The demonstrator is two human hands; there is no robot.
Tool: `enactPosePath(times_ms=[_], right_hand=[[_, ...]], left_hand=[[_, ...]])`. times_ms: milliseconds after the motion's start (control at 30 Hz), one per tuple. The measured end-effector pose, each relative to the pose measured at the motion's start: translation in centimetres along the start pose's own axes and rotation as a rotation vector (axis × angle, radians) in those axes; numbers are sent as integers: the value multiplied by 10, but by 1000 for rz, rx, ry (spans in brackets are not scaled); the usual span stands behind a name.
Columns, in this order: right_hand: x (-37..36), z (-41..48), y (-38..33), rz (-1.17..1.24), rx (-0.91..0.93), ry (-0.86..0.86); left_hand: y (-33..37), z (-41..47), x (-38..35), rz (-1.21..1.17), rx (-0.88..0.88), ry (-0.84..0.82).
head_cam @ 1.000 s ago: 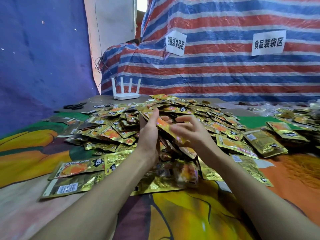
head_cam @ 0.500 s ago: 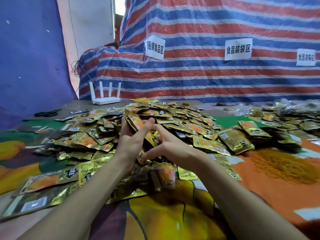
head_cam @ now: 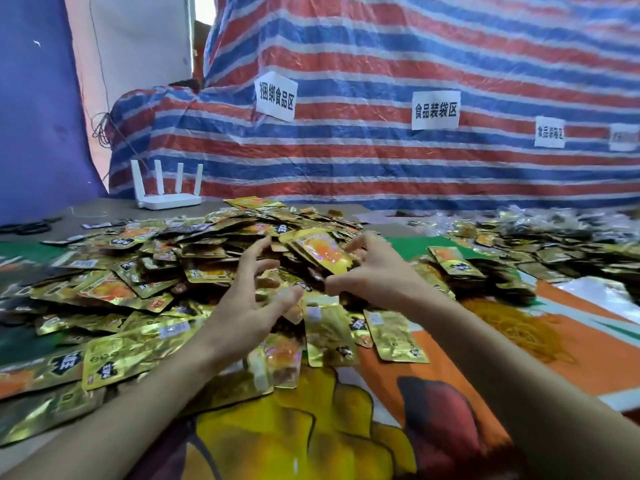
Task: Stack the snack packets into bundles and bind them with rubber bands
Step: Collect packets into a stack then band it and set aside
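Our right hand (head_cam: 377,275) gripping small stack of packets (head_cam: 322,252) above big pile (head_cam: 138,271) mid table (head_cam: 433,375); our left hand (head_cam: 249,299) loose, fingers (head_cam: 257,250) spread, holding nothing. Heap of rubber bands (head_cam: 519,327) near right edge.

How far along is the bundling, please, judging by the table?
Done: nothing I can confirm; the far-right packets are too blurred to tell if bound. In hand: the right hand holds a small stack; the left hand is open beside it. Left: the big loose pile and banding from the rubber bands.
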State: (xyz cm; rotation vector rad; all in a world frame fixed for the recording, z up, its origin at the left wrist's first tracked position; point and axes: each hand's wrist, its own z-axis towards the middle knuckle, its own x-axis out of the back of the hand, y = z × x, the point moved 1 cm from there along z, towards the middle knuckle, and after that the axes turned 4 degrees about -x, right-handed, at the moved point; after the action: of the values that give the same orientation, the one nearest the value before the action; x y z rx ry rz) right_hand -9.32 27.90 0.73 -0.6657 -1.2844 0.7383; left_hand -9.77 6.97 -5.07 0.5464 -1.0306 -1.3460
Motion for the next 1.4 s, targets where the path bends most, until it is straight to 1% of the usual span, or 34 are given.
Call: enactPosePath(times_ms=[100, 167, 233, 333, 467, 600, 667, 733, 767, 800, 833, 900, 933, 1000, 1100, 1133, 1200, 1267, 1400], right_hand=[[35, 18, 25, -185, -74, 245], [52, 31, 46, -325, -126, 372], [64, 42, 63, -452, -223, 460], [74, 55, 82, -587, -333, 505], [72, 64, 97, -622, -379, 520], [69, 64, 97, -705, -416, 508], [65, 61, 89, -753, -362, 546], [58, 55, 75, -776, -189, 582], [51, 51, 65, -769, -94, 548], [44, 48, 53, -731, -20, 468], [36, 44, 42, -669, 19, 351], [17, 35, 21, -578, 9, 94], [8, 31, 12, -594, -8, 6], [-9, 23, 1, -718, -70, -105], [-32, 16, -3, -865, -191, -217], [-40, 16, -2, -883, -202, -235], [-53, 17, -2, -885, -166, -222], [-60, 19, -3, -850, -125, -213], [-60, 26, -3, -749, -139, -259]], left_hand=[[3, -4, -1, 147, -155, -12], [4, -5, -2, 187, -198, -23], [6, -5, -3, 215, -217, -29], [4, -5, -2, 226, -233, -20], [-1, -4, 1, 244, -228, -15], [-4, 0, 6, 324, -227, 37], [-4, 1, 11, 406, -209, 51], [-6, 4, 16, 513, -186, 47], [-6, 4, 19, 569, -170, 40], [-7, 5, 21, 619, -152, 31], [-8, 6, 24, 658, -132, 18], [-8, 7, 29, 707, -84, -23], [-8, 7, 31, 728, -62, -43], [-12, 8, 34, 775, -26, -84], [-21, 8, 31, 852, 24, -169], [-24, 8, 27, 874, 25, -192], [-27, 8, 19, 921, -13, -203], [-28, 9, 12, 968, -55, -178], [-26, 11, 13, 1044, -114, -86]])
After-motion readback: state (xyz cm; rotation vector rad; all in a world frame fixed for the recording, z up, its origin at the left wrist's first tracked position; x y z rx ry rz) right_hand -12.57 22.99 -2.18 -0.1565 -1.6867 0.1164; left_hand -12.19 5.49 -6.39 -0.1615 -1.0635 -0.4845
